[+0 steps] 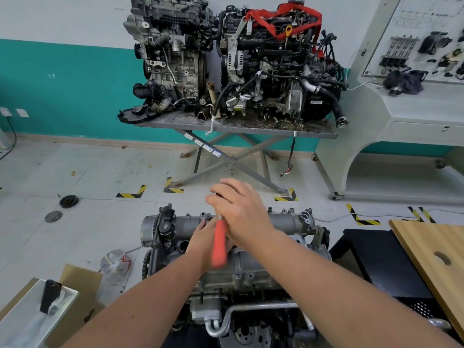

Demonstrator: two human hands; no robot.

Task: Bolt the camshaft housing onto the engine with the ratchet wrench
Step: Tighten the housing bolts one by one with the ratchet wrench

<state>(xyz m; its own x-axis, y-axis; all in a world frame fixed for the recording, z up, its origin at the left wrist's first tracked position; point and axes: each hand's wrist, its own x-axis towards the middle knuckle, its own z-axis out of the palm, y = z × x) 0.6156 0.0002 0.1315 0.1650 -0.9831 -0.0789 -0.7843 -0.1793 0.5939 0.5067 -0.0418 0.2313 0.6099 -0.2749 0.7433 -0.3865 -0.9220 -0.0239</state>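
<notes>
The engine [251, 277] stands in front of me with the grey camshaft housing [283, 222] across its top. The ratchet wrench [219, 244] has an orange-red handle, blurred, which points toward me over the housing. My left hand [204, 241] grips that handle from the left. My right hand [238, 209] is cupped over the wrench's head at the housing's far edge, pressing down on it. The socket and the bolt under it are hidden by my right hand.
Two other engines [233, 61] sit on a scissor-lift table [226, 126] by the far wall. A wooden board [431, 252] and black crate [376, 267] are at right. A cardboard box with a metal tray [37, 310] and a plastic bottle [115, 263] lie at left.
</notes>
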